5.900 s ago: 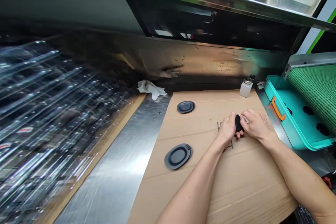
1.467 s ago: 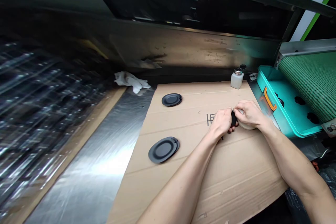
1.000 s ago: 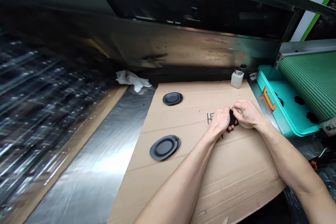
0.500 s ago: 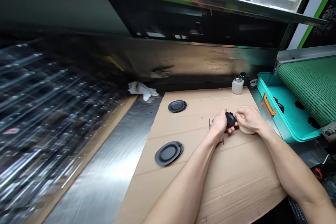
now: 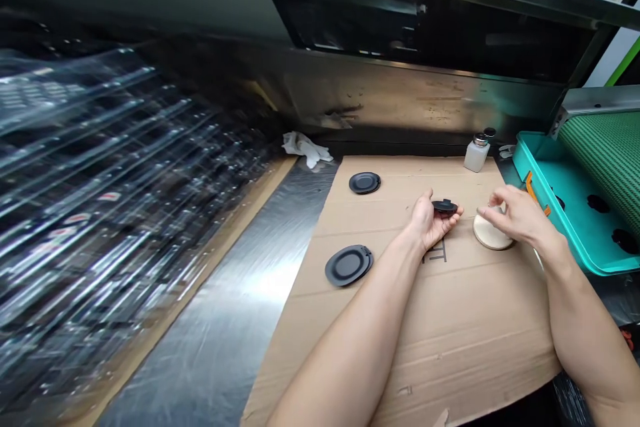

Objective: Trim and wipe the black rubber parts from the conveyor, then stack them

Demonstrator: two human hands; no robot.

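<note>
My left hand [image 5: 431, 221] is turned palm up, its fingers closed around a small round black plastic part [image 5: 444, 205] with a tab on its edge. To the right, my right hand [image 5: 517, 213] hovers over a round beige disc [image 5: 490, 232], partly covering it. Its thumb and curled index finger are apart, with nothing visible between them. Two flat oval black plastic pieces, the far piece [image 5: 365, 182] and the larger near piece [image 5: 349, 265], lie to the left on a cardboard sheet [image 5: 465, 320].
A teal tray [image 5: 575, 240] with several black parts stands at right beneath a green conveyor belt [image 5: 607, 147]. Near the back are a white bottle [image 5: 477, 153] and a white cloth [image 5: 307, 149]. Stacked clear plastic trays [image 5: 125, 193] fill the left.
My right hand has come away from the black part and moved right, uncovering more of the beige disc. The part now lies flatter in my left hand. The view has shifted left.
</note>
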